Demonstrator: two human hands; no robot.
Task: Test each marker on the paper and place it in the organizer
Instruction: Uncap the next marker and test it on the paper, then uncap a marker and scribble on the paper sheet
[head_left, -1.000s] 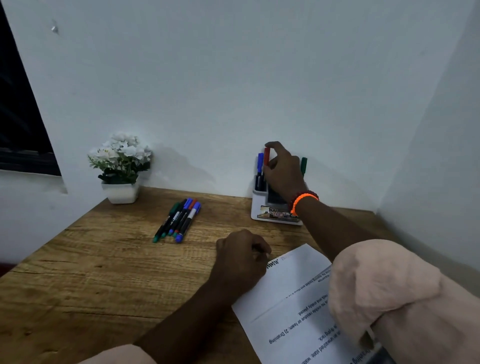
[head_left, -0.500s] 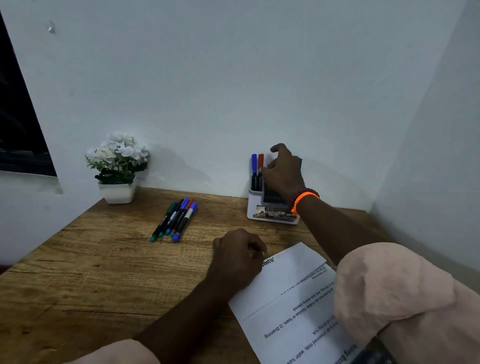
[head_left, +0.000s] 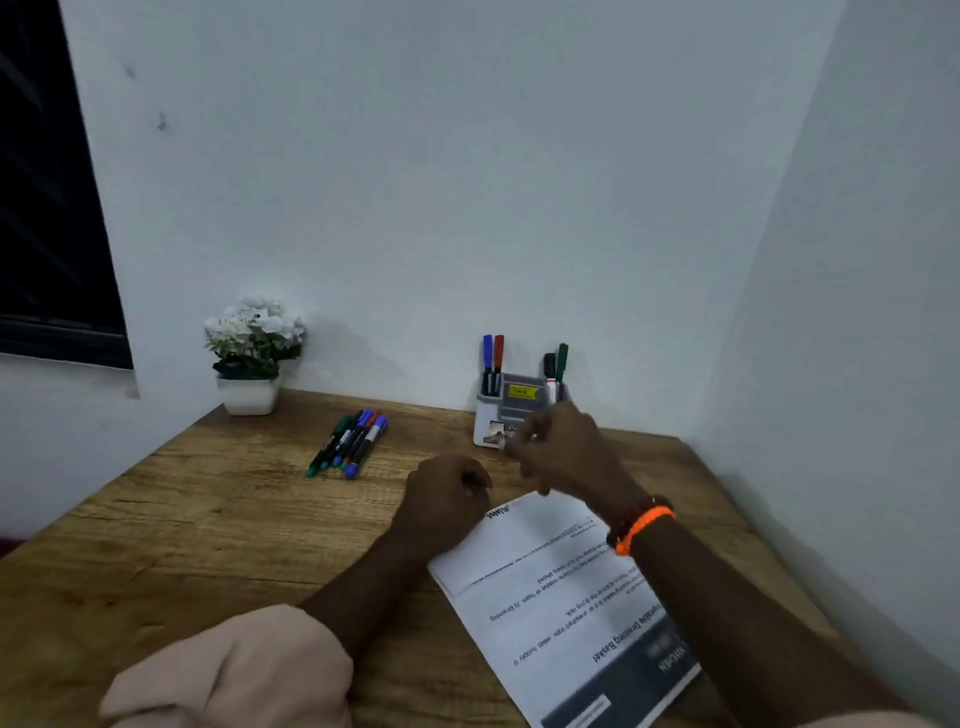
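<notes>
Markers (head_left: 347, 443) lie bunched near your wooden desk's (head_left: 208, 519) far edge, beside a potted white plant (head_left: 253, 353); your blurred right hand (head_left: 563, 451), fingers loosely curled and empty, hides the plastic organizer's (head_left: 511, 410) front; your left hand (head_left: 447, 496), fisted, pins the paper's (head_left: 550, 597) corner.

Left hand (head_left: 448, 499) sits low in a loose fist, knuckles up, fingers curled under; what they touch beneath is hidden. Its bare forearm runs back to a rolled pale pink sleeve (head_left: 234, 670) at the elbow. Right hand (head_left: 563, 449) hovers ahead and to the right of it, blurred, back of the hand up, fingers loosely bent and holding nothing. An orange wristband (head_left: 647, 525) and a dark beaded one ring the right wrist, with the bare forearm slanting away to the lower right.
</notes>
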